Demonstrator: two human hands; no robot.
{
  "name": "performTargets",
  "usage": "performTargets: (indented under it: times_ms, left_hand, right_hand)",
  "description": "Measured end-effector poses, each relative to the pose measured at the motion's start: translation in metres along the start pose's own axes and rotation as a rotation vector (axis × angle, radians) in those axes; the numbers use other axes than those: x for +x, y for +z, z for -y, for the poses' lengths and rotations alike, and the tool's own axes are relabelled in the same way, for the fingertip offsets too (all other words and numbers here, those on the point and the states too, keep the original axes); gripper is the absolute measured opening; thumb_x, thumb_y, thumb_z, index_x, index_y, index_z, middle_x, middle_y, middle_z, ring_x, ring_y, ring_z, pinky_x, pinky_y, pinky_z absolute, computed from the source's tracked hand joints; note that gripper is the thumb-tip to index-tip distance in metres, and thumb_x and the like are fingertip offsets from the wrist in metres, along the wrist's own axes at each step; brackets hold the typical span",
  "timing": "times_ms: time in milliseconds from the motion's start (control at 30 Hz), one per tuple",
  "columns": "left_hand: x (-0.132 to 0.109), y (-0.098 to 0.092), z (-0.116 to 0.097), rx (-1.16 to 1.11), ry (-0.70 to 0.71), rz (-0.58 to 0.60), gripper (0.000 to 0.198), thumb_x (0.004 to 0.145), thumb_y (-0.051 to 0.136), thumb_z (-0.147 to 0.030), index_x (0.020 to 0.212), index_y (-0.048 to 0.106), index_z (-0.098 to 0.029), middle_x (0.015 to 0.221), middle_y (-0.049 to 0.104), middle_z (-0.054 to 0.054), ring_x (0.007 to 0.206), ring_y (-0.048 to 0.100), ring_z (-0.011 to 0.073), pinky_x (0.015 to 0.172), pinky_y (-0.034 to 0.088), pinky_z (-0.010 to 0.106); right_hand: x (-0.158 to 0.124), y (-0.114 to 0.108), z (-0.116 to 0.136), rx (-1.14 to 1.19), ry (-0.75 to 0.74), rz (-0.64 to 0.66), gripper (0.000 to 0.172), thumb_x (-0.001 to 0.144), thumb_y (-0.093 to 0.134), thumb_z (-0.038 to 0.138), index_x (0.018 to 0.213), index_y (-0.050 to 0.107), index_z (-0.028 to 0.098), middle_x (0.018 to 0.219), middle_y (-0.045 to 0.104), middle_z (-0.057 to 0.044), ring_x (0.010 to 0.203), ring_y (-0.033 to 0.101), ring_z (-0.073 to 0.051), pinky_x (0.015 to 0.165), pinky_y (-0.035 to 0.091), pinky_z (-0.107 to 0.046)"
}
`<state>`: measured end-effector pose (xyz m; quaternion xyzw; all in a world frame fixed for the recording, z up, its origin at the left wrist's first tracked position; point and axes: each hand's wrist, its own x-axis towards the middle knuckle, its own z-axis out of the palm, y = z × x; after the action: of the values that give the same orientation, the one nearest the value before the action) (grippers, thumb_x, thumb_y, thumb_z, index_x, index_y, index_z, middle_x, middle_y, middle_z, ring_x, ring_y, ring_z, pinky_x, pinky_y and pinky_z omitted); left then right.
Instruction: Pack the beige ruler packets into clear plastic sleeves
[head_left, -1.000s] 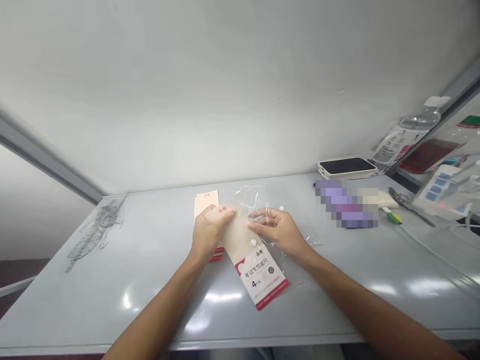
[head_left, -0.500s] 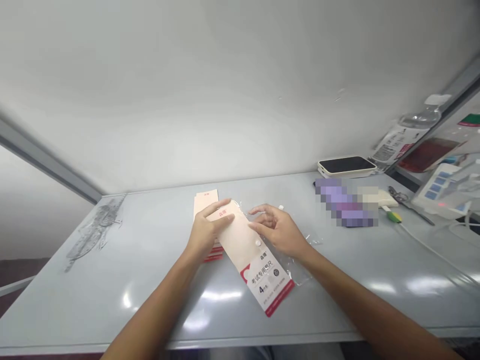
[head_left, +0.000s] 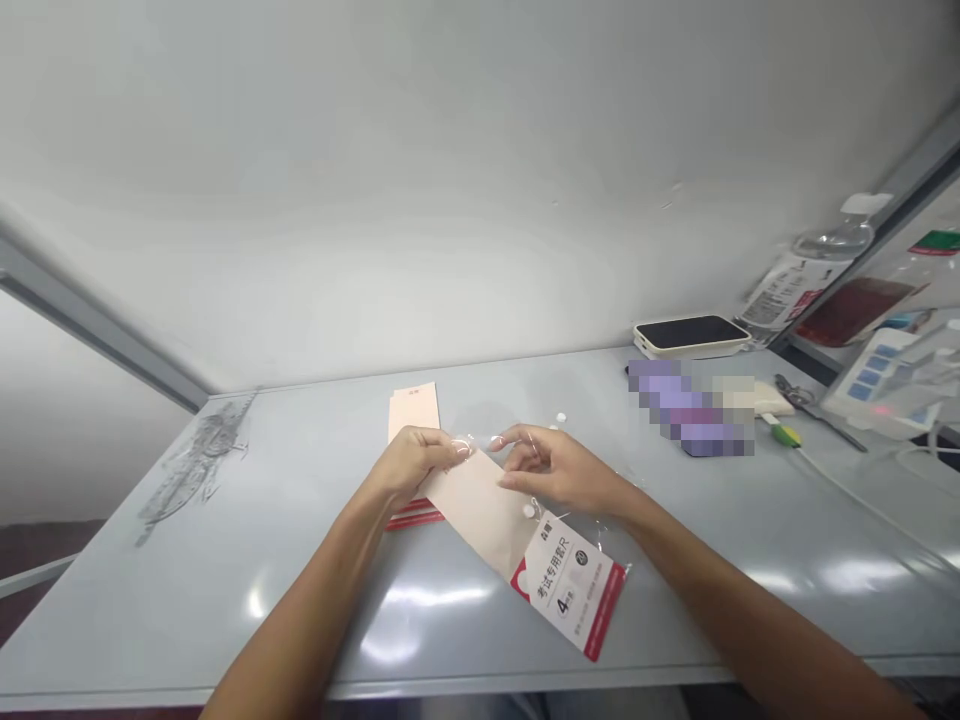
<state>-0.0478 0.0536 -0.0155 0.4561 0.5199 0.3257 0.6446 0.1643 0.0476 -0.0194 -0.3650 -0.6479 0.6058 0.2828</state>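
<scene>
My left hand [head_left: 421, 462] pinches the top end of a long cream card [head_left: 480, 505] with a white and red printed lower part. The card slants down to the right above the table. Clear plastic film, seemingly a bag [head_left: 606, 538], shows along its right side and near my fingertips; how far it covers the card I cannot tell. My right hand [head_left: 559, 468] is beside the card's right edge, fingers curved and apart, with film around the fingertips. A stack of similar cream cards [head_left: 414, 408] lies behind my left hand, red ends towards me.
Clear plastic rulers [head_left: 202, 455] lie at the table's left. Small white discs [head_left: 561, 417] are behind my right hand. At the right are a phone [head_left: 691, 332], a pixelated purple item [head_left: 679, 405], scissors [head_left: 825, 415], a white cable [head_left: 862, 500] and a water bottle [head_left: 810, 265].
The card has shifted down and right, its printed end swinging rightward. My left hand has moved slightly down and now pinches its top corner. My right hand stays close beside it.
</scene>
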Motion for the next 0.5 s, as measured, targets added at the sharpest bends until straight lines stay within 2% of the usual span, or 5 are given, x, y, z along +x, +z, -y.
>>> performTargets:
  times_ms: [133, 267, 333, 400, 500]
  left_hand:
    - [0.001, 0.006, 0.003, 0.027, 0.012, -0.090, 0.038, 0.054, 0.071, -0.043, 0.049, 0.046, -0.015, 0.050, 0.048, -0.002, 0.044, 0.044, 0.0086, 0.041, 0.031, 0.021]
    - [-0.001, 0.013, 0.004, 0.198, 0.152, -0.268, 0.044, 0.057, 0.067, -0.049, 0.046, 0.042, -0.015, 0.044, 0.038, -0.005, 0.039, 0.035, 0.0049, 0.039, 0.022, 0.018]
    - [-0.002, 0.015, 0.004, 0.267, 0.204, -0.335, 0.041, 0.059, 0.066, -0.049, 0.048, 0.047, -0.014, 0.046, 0.042, -0.004, 0.042, 0.038, 0.0060, 0.040, 0.024, 0.019]
    - [-0.003, 0.015, 0.002, 0.227, 0.217, -0.298, 0.036, 0.064, 0.062, -0.049, 0.056, 0.055, -0.014, 0.053, 0.051, -0.002, 0.047, 0.046, 0.0089, 0.044, 0.031, 0.020]
    - [-0.004, 0.015, -0.001, 0.025, 0.220, -0.111, 0.032, 0.068, 0.060, -0.046, 0.072, 0.062, -0.014, 0.064, 0.058, 0.003, 0.057, 0.053, 0.0132, 0.053, 0.041, 0.024]
  right_hand:
    - [0.001, 0.003, -0.002, -0.021, 0.002, -0.011, 0.033, 0.069, 0.062, 0.030, 0.100, 0.054, 0.020, 0.065, 0.055, 0.003, 0.054, 0.053, -0.011, 0.053, 0.044, -0.025]
    - [0.003, 0.006, -0.005, -0.006, 0.040, -0.014, 0.034, 0.069, 0.062, 0.032, 0.100, 0.053, 0.022, 0.066, 0.054, 0.003, 0.057, 0.055, -0.012, 0.054, 0.044, -0.025]
    - [0.005, 0.006, -0.007, 0.032, 0.057, -0.035, 0.035, 0.068, 0.064, 0.032, 0.098, 0.053, 0.021, 0.065, 0.054, 0.004, 0.057, 0.055, -0.012, 0.053, 0.045, -0.026]
    - [0.007, 0.006, -0.008, 0.082, 0.061, -0.084, 0.034, 0.065, 0.066, 0.031, 0.095, 0.053, 0.019, 0.063, 0.054, 0.004, 0.058, 0.056, -0.013, 0.054, 0.045, -0.026]
    - [0.010, 0.004, -0.008, 0.144, 0.061, -0.215, 0.036, 0.062, 0.069, 0.033, 0.091, 0.053, 0.018, 0.066, 0.057, 0.002, 0.063, 0.060, -0.016, 0.057, 0.047, -0.028]
